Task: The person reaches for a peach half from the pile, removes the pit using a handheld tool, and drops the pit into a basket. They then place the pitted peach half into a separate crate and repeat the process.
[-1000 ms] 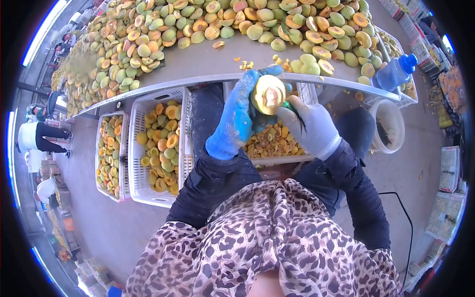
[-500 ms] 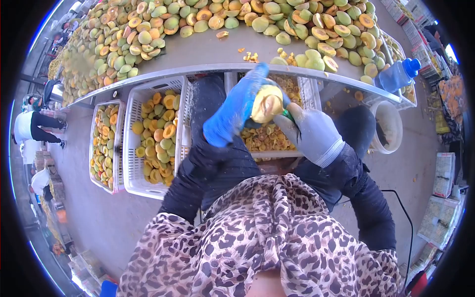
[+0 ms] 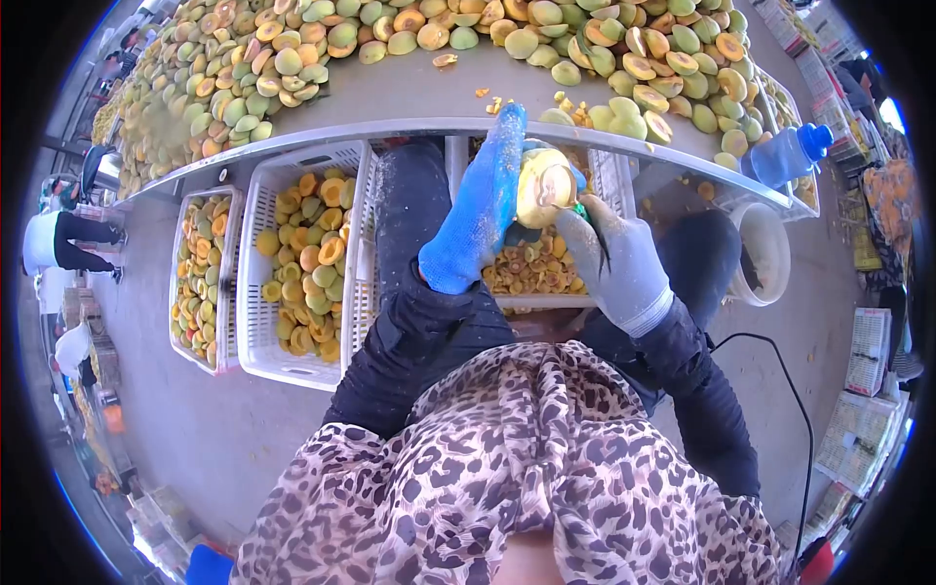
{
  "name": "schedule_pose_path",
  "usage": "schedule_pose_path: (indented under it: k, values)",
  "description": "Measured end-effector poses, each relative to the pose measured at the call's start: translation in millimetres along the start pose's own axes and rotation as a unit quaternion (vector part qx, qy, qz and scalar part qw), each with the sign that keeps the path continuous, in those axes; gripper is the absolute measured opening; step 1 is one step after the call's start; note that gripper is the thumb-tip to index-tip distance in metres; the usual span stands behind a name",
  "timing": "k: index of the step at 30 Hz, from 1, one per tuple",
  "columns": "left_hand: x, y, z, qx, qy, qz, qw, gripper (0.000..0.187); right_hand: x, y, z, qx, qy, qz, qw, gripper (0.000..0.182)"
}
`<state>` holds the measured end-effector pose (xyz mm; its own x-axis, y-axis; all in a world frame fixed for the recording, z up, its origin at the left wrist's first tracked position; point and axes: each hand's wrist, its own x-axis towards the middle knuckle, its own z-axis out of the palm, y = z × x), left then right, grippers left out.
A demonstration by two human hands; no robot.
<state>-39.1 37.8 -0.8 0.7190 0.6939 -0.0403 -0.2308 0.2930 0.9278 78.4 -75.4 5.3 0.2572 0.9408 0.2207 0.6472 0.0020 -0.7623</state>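
Observation:
My left hand, in a blue glove, holds a pale yellow halved fruit with its cut face toward my right hand. Against the fruit's right edge is my right hand, in a grey glove, its fingers closed around a small green-handled tool. The tool's tip is hidden at the fruit. Below both hands, a white crate between my knees holds small orange-yellow pieces. Beyond them, many halved fruits lie piled on the metal table.
Two white crates of halved fruit, a narrow one and a wider one, stand on the floor at left. At right are a blue bottle on the table edge and a white bucket. A person stands far left.
Both hands have shifted slightly right with the fruit and tool. The fruit's cut face is turned more to the right, and the blue glove is more upright. The view has shifted slightly.

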Motion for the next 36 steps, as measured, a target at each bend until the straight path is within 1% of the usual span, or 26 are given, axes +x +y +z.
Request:
schedule_pose_path:
  k: [1, 3, 7, 9, 10, 12, 13, 14, 16, 17, 18, 19, 20, 21, 22, 23, 24, 25, 28, 29, 30, 32, 33, 34, 35, 36]
  values:
    - [0, -2, 1, 0.0, 0.0, 0.0, 1.0, 0.05, 0, 0, 1, 0.0, 0.0, 0.0, 1.0, 0.028]
    - [0, -8, 4, 0.018, 0.041, 0.065, 0.997, 0.045, 1, 1, 1, -0.013, -0.009, -0.006, 1.0, 0.029]
    - [7, -14, -10, -0.01, -0.016, 0.036, 0.999, 0.051, 2, -4, -1, -0.042, -0.044, 0.003, 0.998, 0.032]
    - [7, -22, -22, 0.13, -0.054, 0.068, 0.988, 0.047, 1, 2, -3, -0.124, -0.089, -0.01, 0.988, 0.034]
    - [8, -26, -28, 0.128, -0.054, 0.068, 0.988, 0.047, 0, 3, -6, -0.126, -0.09, -0.008, 0.988, 0.034]
    - [14, -24, -34, 0.279, -0.145, 0.132, 0.94, 0.049, 0, 4, -10, -0.079, -0.146, -0.001, 0.986, 0.036]
    - [17, -9, -23, 0.083, -0.057, -0.233, 0.967, 0.048, 0, 6, -11, -0.079, -0.145, -0.001, 0.986, 0.036]
    - [22, -12, -28, 0.082, -0.057, -0.234, 0.967, 0.048, -2, 8, -10, -0.066, -0.156, 0.014, 0.985, 0.035]
    - [34, -6, -32, -0.019, -0.238, -0.214, 0.947, 0.051, -3, 7, -9, -0.053, -0.164, 0.031, 0.985, 0.034]
    - [23, -12, -22, 0.025, -0.153, -0.092, 0.984, 0.061, -1, 2, -9, 0.074, -0.138, 0.114, 0.981, 0.033]
    - [15, -25, -4, 0.026, -0.154, -0.089, 0.984, 0.061, 2, -2, -8, 0.2, -0.109, 0.192, 0.955, 0.032]
    - [12, -44, 13, 0.01, 0.016, 0.092, 0.996, 0.062, 4, -5, -5, 0.201, -0.108, 0.187, 0.956, 0.032]
    - [8, -54, 21, -0.008, 0.183, 0.267, 0.946, 0.063, 4, -7, 0, 0.202, -0.112, 0.155, 0.961, 0.032]
    - [-3, -39, 23, -0.236, 0.122, 0.193, 0.944, 0.05, 1, -8, 3, 0.202, -0.12, 0.128, 0.963, 0.031]
    - [-5, -37, 11, -0.238, 0.128, 0.189, 0.944, 0.05, -1, -7, 3, 0.203, -0.126, 0.133, 0.962, 0.031]
    - [-1, -33, -3, -0.023, 0.073, 0.241, 0.967, 0.044, 0, -3, 0, 0.141, -0.133, 0.088, 0.977, 0.031]
    - [5, -27, -9, 0.193, 0.012, 0.285, 0.939, 0.038, 4, -1, -5, 0.077, -0.138, 0.036, 0.987, 0.032]
    - [7, -23, -3, -0.019, -0.032, 0.209, 0.977, 0.034, 6, -3, -10, 0.048, -0.163, 0.045, 0.984, 0.032]
    - [11, -12, -1, -0.047, -0.012, 0.159, 0.986, 0.032, 10, -2, -14, 0.093, -0.174, 0.048, 0.979, 0.033]
    - [14, -22, -8, 0.051, -0.008, 0.228, 0.972, 0.033, 11, -2, -14, 0.091, -0.172, 0.049, 0.98, 0.033]
    - [15, -19, -4, 0.05, -0.01, 0.226, 0.973, 0.033, 10, -1, -12, 0.098, -0.168, 0.066, 0.979, 0.034]
    - [14, -9, 7, -0.151, 0.007, 0.089, 0.984, 0.033, 8, 2, -7, 0.106, -0.163, 0.088, 0.977, 0.036]
    - [13, -11, 13, -0.152, 0.004, 0.087, 0.985, 0.033, 10, 6, -4, 0.101, -0.148, 0.048, 0.983, 0.038]
    - [11, -13, 21, -0.13, 0.066, 0.133, 0.98, 0.033, 11, 6, -4, 0.095, -0.131, 0.007, 0.987, 0.04]
    - [10, -15, 25, -0.108, 0.127, 0.178, 0.97, 0.033, 11, 2, -6, 0.093, -0.127, 0.009, 0.988, 0.04]
    - [13, -15, 22, -0.11, 0.123, 0.177, 0.97, 0.033, 10, -6, -11, 0.234, -0.189, 0.139, 0.944, 0.043]
